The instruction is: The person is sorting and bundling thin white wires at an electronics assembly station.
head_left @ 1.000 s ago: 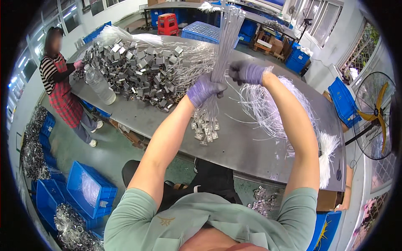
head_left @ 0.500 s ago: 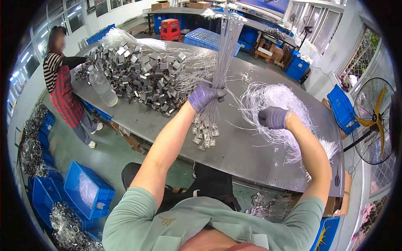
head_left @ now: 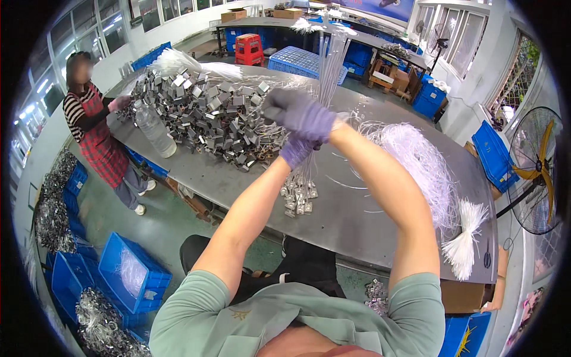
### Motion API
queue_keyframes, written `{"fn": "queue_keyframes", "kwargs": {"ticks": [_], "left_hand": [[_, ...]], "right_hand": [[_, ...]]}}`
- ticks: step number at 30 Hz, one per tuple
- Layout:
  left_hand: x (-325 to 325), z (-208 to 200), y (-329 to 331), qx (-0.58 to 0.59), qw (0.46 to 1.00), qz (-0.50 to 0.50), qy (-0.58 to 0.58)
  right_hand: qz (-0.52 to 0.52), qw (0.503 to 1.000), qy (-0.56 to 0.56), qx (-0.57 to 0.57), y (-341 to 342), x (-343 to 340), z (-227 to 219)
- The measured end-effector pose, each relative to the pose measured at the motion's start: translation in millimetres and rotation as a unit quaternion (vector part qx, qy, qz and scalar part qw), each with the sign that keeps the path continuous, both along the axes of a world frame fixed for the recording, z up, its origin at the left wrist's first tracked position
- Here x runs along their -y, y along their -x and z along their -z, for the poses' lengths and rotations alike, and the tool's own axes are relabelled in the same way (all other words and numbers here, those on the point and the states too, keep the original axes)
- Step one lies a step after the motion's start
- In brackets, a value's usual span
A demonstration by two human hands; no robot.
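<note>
A person in a green shirt [head_left: 297,315] faces the long dark table [head_left: 363,235], both forearms reaching over it. The gloved left hand [head_left: 299,150] has its fingers closed around a bundle of strands [head_left: 333,65], which stands upright above the fist, just over the table's near half. Small metal end pieces [head_left: 299,197] hang below that fist, low over the tabletop. The gloved right hand [head_left: 300,113] crosses in front of the bundle, just above the left; it's blurred from here, so I can't tell whether its curled fingers grip anything. To the right lie a white tied bunch [head_left: 466,241] and, a bit farther, a loose heap of clear strands [head_left: 416,166]. Leftward, a clear bottle [head_left: 156,130] stands beside a pile of grey metal pieces [head_left: 208,116], with a co-worker [head_left: 98,140] at the table's left end. Beyond sits a red stool [head_left: 248,49].
</note>
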State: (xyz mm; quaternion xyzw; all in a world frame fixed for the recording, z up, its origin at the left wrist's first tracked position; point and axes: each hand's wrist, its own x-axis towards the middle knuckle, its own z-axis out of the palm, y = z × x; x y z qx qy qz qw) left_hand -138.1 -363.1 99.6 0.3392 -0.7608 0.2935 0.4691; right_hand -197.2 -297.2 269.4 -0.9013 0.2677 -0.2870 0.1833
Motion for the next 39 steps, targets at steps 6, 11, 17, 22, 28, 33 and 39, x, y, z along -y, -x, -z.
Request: {"fn": "queue_keyframes", "kwargs": {"ticks": [6,11,17,22,28,33,39], "left_hand": [[36.9,55.1,-3.2,-0.289,0.918,0.213,-0.167],[-0.2,12.2,-16.5,-0.213,0.966,0.114,-0.091],[-32.3,-10.2,-16.7,-0.455,0.646,0.404,-0.461],[-29.0,-16.2,-1.4,-0.448,0.622,0.454,-0.453],[-39.4,-20.9,-12.3,-0.505,0.62,0.415,-0.435],[-38.6,-30.0,-12.3,-0.493,0.616,0.379,-0.483],[-39.3,-24.2,-14.1,-0.423,0.801,0.304,-0.294]], "right_hand": [[0.002,0.991,-0.101,0.091,-16.5,-0.4,19.1],[-0.019,0.956,-0.178,0.231,16.2,-37.7,14.1],[0.086,0.85,-0.185,0.486,53.3,9.0,37.7],[0.149,0.984,-0.059,0.076,77.8,146.8,136.2],[-0.073,0.797,-0.549,0.242,32.0,78.2,84.2],[-0.048,0.845,-0.474,0.245,37.5,85.2,99.4],[0.095,0.836,-0.312,0.441,52.5,52.5,123.3]]}}
